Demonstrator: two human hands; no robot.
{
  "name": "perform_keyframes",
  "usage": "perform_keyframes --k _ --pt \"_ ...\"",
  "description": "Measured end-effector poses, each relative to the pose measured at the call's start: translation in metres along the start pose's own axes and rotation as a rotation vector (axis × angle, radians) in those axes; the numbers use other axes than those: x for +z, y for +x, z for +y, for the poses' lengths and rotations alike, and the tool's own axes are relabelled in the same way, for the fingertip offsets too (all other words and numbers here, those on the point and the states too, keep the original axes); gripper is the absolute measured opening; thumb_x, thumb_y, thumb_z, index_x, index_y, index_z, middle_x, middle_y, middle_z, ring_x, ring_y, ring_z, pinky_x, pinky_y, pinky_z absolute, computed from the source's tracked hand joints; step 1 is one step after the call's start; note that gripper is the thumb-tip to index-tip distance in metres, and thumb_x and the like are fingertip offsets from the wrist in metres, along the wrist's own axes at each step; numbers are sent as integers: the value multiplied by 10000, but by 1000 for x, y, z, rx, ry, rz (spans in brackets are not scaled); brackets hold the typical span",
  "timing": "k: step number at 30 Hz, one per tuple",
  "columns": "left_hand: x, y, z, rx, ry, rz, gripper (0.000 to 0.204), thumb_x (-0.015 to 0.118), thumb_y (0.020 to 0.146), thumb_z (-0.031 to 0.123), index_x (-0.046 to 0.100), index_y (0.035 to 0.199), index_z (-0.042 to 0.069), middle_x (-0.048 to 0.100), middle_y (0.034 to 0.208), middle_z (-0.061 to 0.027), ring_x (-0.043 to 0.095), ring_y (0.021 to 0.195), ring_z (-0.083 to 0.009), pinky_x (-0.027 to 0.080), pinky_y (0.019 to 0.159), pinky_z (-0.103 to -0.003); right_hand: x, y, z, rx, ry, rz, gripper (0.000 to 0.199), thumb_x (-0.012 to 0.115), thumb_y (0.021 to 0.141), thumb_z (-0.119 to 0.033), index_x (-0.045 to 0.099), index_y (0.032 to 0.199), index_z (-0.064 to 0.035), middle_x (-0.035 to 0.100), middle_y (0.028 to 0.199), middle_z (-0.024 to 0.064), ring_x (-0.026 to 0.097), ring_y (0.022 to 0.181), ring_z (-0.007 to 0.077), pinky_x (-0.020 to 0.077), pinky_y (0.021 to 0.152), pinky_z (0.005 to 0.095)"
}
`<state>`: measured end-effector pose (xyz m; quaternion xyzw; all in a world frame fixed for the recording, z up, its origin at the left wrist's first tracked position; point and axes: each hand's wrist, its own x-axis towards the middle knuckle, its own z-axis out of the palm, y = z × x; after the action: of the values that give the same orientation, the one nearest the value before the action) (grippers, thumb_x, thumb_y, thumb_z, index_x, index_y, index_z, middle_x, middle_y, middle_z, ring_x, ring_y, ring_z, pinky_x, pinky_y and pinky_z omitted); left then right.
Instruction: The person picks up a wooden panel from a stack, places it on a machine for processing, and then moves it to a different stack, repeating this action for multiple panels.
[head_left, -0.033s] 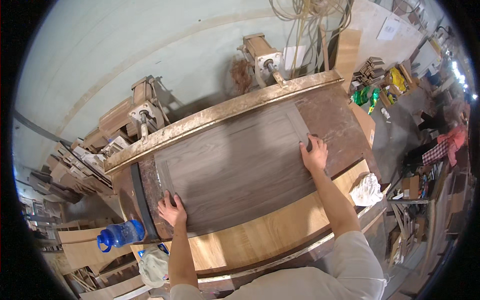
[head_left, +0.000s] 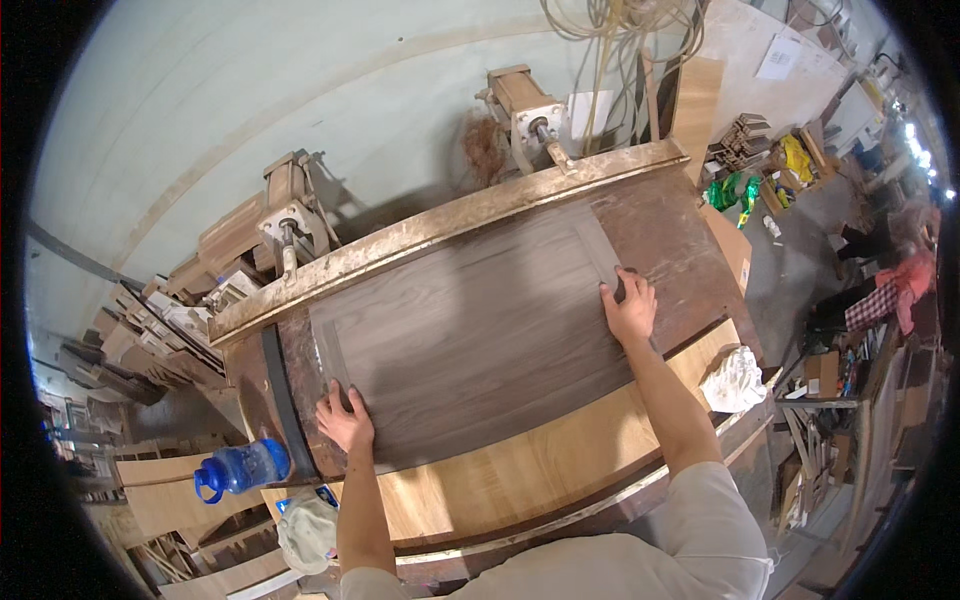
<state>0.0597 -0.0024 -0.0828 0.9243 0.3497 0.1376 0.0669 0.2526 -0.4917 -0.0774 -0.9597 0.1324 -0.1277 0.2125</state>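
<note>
A grey-brown wood-grain cabinet door lies flat on the bench, with narrow frame strips at its left and right ends. My left hand grips its near left edge, thumb on the face and fingers spread over the end strip. At the right end strip, my right hand takes hold in the same way, thumb inward and fingers over the outer edge. The undersides of both hands are hidden. Along the door's far side runs a worn clamp bar, joined to two cylinders.
A pale wood board lines the bench's near side. White cloth rests at the right. On the left are a dark strip, a blue water jug and a pale cap. A person is far right.
</note>
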Motion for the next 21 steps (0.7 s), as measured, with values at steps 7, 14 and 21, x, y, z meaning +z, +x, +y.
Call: perform_keyframes --k 7,14,21 --pt "-3 0 2 30 -68 6 470 585 934 413 578 1342 179 535 1182 -161 475 1159 -376 364 997 -511 -2 1 -2 -38 25 14 487 719 831 -370 613 1277 -205 573 1269 64 500 1207 289 386 1024 441" --pt "-4 1 2 14 -57 4 486 567 936 439 585 1347 181 551 1168 -122 497 1119 -327 353 994 -495 -2 2 -7 -33 -2 14 484 719 832 -360 604 1278 -213 562 1289 59 497 1210 291 379 1037 441" --pt "-2 1 1 -11 -26 -22 467 578 934 421 589 1325 166 547 1174 -138 493 1130 -346 381 976 -503 2 2 -1 28 -56 -38 495 727 824 -367 599 1275 -207 563 1288 60 502 1203 293 390 1016 456"
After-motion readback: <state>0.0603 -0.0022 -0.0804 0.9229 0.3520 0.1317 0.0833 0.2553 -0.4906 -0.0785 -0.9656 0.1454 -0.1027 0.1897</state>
